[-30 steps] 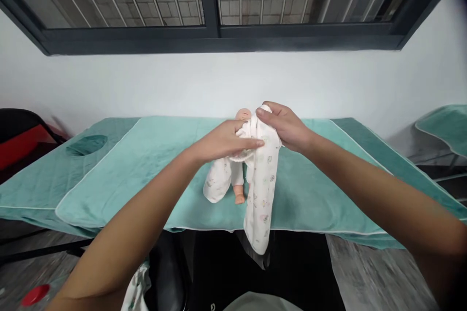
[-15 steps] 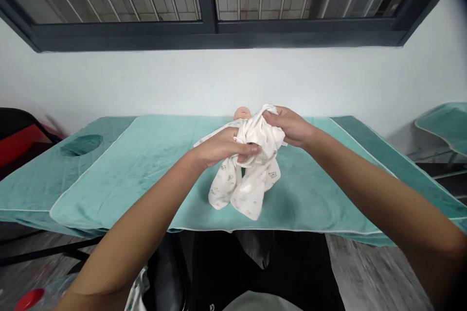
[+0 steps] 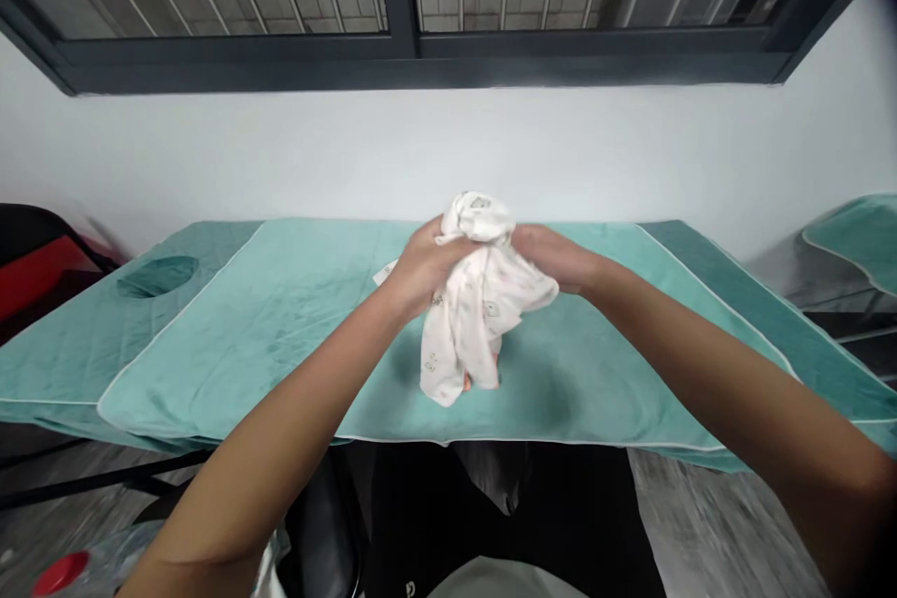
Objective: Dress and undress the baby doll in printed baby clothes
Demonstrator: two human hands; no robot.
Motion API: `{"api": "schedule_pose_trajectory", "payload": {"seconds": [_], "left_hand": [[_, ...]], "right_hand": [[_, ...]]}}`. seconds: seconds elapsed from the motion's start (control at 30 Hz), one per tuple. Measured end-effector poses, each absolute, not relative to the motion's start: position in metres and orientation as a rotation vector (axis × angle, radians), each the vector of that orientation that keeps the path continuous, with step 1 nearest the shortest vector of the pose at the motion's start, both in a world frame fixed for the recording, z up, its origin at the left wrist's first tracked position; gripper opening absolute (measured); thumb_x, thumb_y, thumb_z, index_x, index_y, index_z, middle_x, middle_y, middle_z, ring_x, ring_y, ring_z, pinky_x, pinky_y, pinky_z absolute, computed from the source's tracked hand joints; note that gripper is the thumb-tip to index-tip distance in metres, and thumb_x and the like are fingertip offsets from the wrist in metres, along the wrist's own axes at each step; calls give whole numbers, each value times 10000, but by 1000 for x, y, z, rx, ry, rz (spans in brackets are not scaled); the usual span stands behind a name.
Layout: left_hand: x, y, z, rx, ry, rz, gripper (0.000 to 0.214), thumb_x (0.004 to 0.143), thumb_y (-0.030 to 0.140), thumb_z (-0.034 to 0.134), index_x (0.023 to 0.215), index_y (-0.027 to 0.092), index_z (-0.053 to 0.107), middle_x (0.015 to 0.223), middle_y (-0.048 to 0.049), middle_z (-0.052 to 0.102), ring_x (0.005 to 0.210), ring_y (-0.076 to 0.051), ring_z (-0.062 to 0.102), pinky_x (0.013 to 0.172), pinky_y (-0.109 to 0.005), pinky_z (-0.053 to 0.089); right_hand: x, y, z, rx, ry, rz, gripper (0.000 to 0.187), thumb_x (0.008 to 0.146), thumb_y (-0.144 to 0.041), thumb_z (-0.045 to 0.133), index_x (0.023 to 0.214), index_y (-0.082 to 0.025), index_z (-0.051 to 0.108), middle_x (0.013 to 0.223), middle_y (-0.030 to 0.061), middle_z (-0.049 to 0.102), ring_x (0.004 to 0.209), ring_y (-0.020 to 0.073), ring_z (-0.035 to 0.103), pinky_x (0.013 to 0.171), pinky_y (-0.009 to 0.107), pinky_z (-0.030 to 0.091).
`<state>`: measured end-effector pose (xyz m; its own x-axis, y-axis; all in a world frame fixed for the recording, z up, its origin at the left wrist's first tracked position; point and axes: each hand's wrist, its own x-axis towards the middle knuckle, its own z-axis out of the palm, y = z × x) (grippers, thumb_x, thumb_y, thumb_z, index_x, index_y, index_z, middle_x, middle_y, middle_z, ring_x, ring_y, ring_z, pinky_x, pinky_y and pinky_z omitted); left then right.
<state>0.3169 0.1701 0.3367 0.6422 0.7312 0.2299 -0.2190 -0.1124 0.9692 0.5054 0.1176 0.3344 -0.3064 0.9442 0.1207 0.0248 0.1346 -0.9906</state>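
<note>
A white printed baby garment (image 3: 473,299) is bunched up between both my hands above the teal towel (image 3: 280,318). My left hand (image 3: 419,269) grips its left side with curled fingers. My right hand (image 3: 553,257) is closed on its right side, partly covered by the cloth. Under the garment only the doll's small feet (image 3: 480,381) peek out near the bottom hem; the rest of the doll is hidden by the cloth.
The teal towel covers a massage table (image 3: 56,364) with a face hole (image 3: 158,276) at the left end. A white wall and a dark window frame are behind. A second teal-covered table (image 3: 859,238) is at the right. A red cap (image 3: 60,572) lies on the floor at lower left.
The hanging garment was gathered into a bundle and raised; it now covers the doll's head, which showed behind the cloth before. Both hands moved closer together and slightly up.
</note>
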Motion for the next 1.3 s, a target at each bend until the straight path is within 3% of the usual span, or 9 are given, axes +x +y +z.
{"api": "schedule_pose_trajectory", "payload": {"seconds": [0.13, 0.23, 0.37, 0.6, 0.7, 0.8, 1.0, 1.17, 1.3], "left_hand": [[311, 178, 330, 1507, 525, 805, 350, 774, 423, 746, 1025, 186, 685, 918, -44, 724, 834, -207, 689, 696, -291, 540], [297, 184, 324, 1516, 476, 536, 475, 710, 464, 812, 1055, 154, 709, 966, -97, 747, 918, -259, 703, 758, -336, 557], [280, 187, 314, 1527, 388, 247, 542, 593, 313, 909, 1077, 146, 732, 1024, -124, 761, 972, -293, 708, 854, -394, 553], [274, 167, 259, 1377, 636, 322, 417, 732, 287, 756, 1129, 174, 699, 1036, -95, 760, 934, -274, 713, 800, -365, 547], [271, 160, 231, 1550, 745, 123, 393, 765, 313, 696, 1137, 185, 679, 1133, -90, 738, 1052, -300, 683, 876, -392, 533], [275, 154, 212, 1948, 859, 42, 326, 803, 342, 636, 1087, 187, 669, 1172, -100, 711, 1121, -328, 644, 930, -420, 498], [301, 141, 201, 2486, 758, -63, 293, 909, 331, 504, 1151, 236, 639, 1194, -105, 693, 1105, -325, 648, 866, -394, 496], [305, 139, 208, 2413, 690, -155, 364, 926, 347, 494, 1253, 229, 603, 1245, -115, 681, 1129, -335, 638, 891, -424, 501], [300, 143, 212, 1984, 478, 75, 463, 866, 271, 583, 1328, 249, 564, 1376, -65, 626, 1223, -278, 601, 1005, -389, 482]], "right_hand": [[507, 109, 331, -1052, -1819, 1493, 350, 748, -436, 826, 938, -153, 746, 921, 46, 748, 847, 188, 697, 745, 278, 561], [507, 110, 328, -952, -1534, 1415, 324, 790, -429, 791, 964, -161, 737, 971, 61, 755, 882, 198, 712, 789, 301, 573], [501, 107, 314, -797, -1181, 1455, 390, 755, -455, 812, 998, -165, 717, 973, 83, 756, 902, 233, 724, 803, 339, 585], [458, 57, 231, -975, -915, 1738, 419, 684, -400, 869, 1001, -178, 707, 971, 80, 743, 882, 230, 713, 837, 364, 569], [449, 38, 183, -1121, -703, 1568, 386, 734, -446, 805, 1026, -225, 684, 998, 63, 733, 930, 265, 697, 877, 425, 552], [452, 30, 145, -1454, -774, 1250, 245, 727, -414, 764, 879, -255, 658, 903, 33, 715, 907, 309, 661, 839, 478, 525], [464, 39, 130, -1749, -1080, 979, 89, 791, -359, 633, 829, -282, 612, 863, 30, 685, 945, 326, 614, 858, 487, 463], [465, 41, 135, -1708, -1094, 994, 153, 850, -413, 575, 878, -263, 591, 930, 39, 670, 961, 302, 607, 867, 463, 472], [475, 33, 133, -1521, -1082, 989, 187, 869, -413, 592, 979, -261, 594, 1000, 41, 662, 1008, 277, 598, 893, 410, 479]]}}
